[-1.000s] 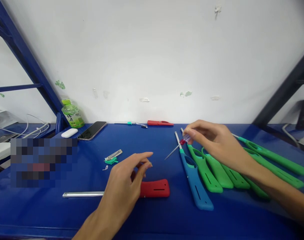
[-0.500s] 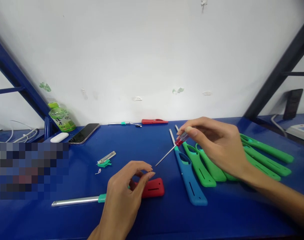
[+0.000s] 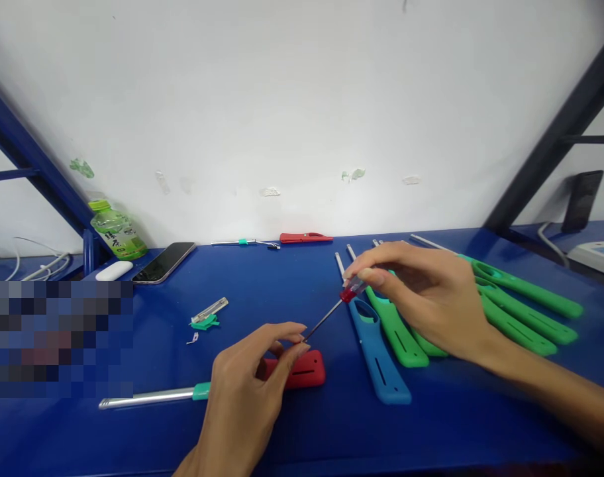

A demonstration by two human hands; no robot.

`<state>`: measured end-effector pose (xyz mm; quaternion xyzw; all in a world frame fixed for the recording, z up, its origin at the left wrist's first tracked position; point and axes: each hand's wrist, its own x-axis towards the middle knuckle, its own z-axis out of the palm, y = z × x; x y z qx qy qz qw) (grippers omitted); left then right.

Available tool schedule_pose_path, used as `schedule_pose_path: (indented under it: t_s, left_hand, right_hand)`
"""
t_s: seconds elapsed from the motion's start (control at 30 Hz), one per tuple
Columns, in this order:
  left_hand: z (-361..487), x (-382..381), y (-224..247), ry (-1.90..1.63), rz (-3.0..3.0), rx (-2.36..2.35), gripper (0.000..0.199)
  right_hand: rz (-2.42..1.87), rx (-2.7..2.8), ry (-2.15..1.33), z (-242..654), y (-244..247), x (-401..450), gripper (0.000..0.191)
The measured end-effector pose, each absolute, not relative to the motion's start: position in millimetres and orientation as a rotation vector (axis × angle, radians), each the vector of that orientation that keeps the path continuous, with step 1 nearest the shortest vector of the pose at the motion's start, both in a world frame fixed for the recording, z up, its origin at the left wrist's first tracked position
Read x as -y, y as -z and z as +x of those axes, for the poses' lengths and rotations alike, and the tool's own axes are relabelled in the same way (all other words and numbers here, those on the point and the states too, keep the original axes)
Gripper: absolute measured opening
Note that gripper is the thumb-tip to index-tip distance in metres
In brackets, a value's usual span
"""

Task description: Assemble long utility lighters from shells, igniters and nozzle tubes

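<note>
My right hand [image 3: 421, 291] grips a screwdriver [image 3: 349, 289] by its clear and red handle. The thin shaft slants down and left to the fingertips of my left hand [image 3: 257, 371]. Thumb and forefinger of that hand are pinched together at the screwdriver's tip; whatever is between them is too small to make out. Under my left hand a long lighter [image 3: 306, 369] lies on the table, with a red body, a green collar and a metal tube pointing left. My left hand hides the middle of it.
A blue lighter [image 3: 381, 361] and several green lighters [image 3: 525, 288] lie to the right on the blue table [image 3: 302, 430]. Small loose parts [image 3: 207, 317] sit at left. Behind are a red casing [image 3: 306, 238], a metal tube [image 3: 235, 242], a phone [image 3: 165, 263], a white case [image 3: 114, 270] and a bottle [image 3: 118, 230].
My right hand has moved slightly left and down, bringing the screwdriver tip to the left fingertips. The left thumb and forefinger have closed together there. The lighter stays in place.
</note>
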<state>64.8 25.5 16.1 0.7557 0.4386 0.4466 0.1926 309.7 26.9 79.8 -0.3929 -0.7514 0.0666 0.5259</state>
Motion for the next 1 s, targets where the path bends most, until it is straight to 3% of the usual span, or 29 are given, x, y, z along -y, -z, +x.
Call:
schedule_pose_path:
  t_s: [0.17, 0.5, 1.0]
  left_hand:
    - [64.8, -25.5, -12.6, -1.275, 2.161, -1.227, 0.024]
    - [67.0, -23.5, -8.8, -1.296, 2.291, -1.112, 0.033]
    - [68.1, -24.3, -5.5, -1.26, 2.357, -1.047, 0.033]
  right_hand:
    - [-0.808, 1.82, -0.178, 310.2, -78.6, -29.8, 0.006]
    - [-0.629, 1.92, -0.215, 309.3, -76.9, -29.2, 0.014]
    - [-0.645, 1.907, -0.232, 310.3, -75.5, -29.7, 0.027]
